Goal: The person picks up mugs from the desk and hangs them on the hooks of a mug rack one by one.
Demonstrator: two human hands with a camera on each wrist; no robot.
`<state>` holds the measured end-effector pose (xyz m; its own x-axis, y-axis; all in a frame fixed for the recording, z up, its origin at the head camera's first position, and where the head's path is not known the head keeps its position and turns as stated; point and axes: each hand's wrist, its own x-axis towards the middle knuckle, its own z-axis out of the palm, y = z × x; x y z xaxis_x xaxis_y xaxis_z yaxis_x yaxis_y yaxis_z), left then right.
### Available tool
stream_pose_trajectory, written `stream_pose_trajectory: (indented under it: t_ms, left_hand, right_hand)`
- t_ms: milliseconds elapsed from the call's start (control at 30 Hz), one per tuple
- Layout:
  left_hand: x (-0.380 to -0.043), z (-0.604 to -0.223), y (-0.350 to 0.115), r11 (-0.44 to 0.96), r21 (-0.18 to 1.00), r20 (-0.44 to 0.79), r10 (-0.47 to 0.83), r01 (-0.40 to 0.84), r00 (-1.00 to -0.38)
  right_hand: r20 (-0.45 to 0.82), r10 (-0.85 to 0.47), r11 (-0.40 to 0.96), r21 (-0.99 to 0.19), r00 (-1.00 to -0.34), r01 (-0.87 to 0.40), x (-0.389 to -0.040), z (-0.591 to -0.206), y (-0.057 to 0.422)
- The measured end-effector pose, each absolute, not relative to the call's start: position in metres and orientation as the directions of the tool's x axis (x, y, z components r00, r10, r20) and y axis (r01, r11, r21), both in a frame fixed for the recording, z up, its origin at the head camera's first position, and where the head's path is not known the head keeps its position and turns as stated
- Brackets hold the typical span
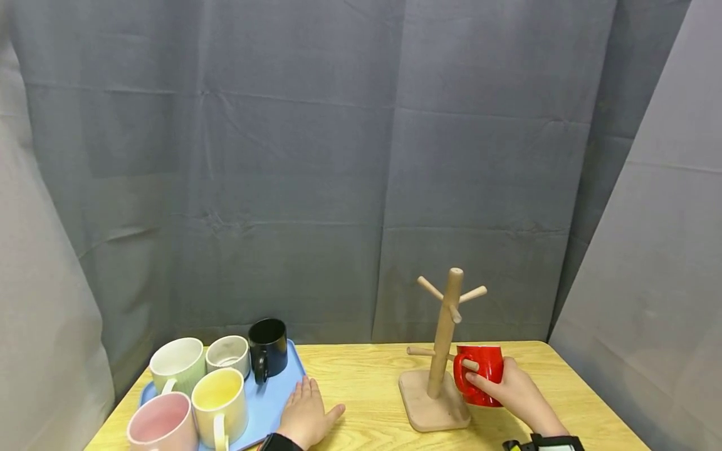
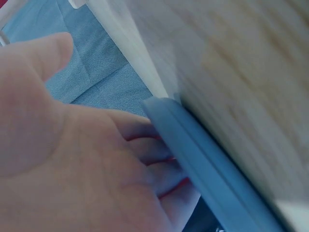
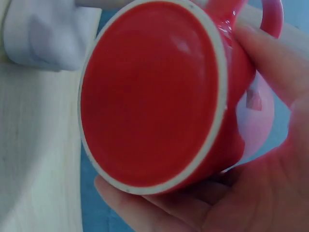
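Observation:
My right hand (image 1: 521, 391) grips a red mug (image 1: 487, 373) by its body, thumb near the handle. The mug's handle loop is at a lower peg (image 1: 470, 364) of a wooden mug stand (image 1: 442, 351), and the peg's tip shows in front of the mug. In the right wrist view, the red base (image 3: 149, 96) with its pale rim faces the camera, fingers round the side. Over the right edge of a blue tray (image 1: 264, 407) lies my left hand (image 1: 309, 413), fingers extended and thumb spread. The left wrist view has its fingers at the tray's rim (image 2: 207, 159).
On the tray stand a black mug (image 1: 269, 347), a white mug (image 1: 228, 354), a green mug (image 1: 180, 363), a yellow mug (image 1: 234, 410) and a pink mug (image 1: 163, 423). Other pegs (image 1: 474, 293) stick out from the stand's post. Grey cloth (image 1: 316, 188) hangs behind the wooden table (image 1: 355, 369).

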<state>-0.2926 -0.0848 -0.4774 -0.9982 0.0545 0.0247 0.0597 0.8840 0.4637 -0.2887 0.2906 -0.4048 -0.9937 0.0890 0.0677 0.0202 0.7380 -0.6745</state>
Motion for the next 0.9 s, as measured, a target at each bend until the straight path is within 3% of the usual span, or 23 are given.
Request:
stream_pose_trajectory:
  t_ms: [667,900]
  left_hand:
    - [-0.296,-0.475,-0.082,0.893,0.447,0.039,0.046,0.059,-0.998]
    - [-0.296,-0.478,-0.083,0.899,0.435,0.029,0.045,0.053,-0.999]
  right_hand:
    - [-0.049,0.078,0.674,-0.733,-0.996,0.088,-0.298,-0.421,0.274]
    - [-0.071,-0.011,0.787,-0.616,-0.997,0.035,-0.283,-0.393,0.284]
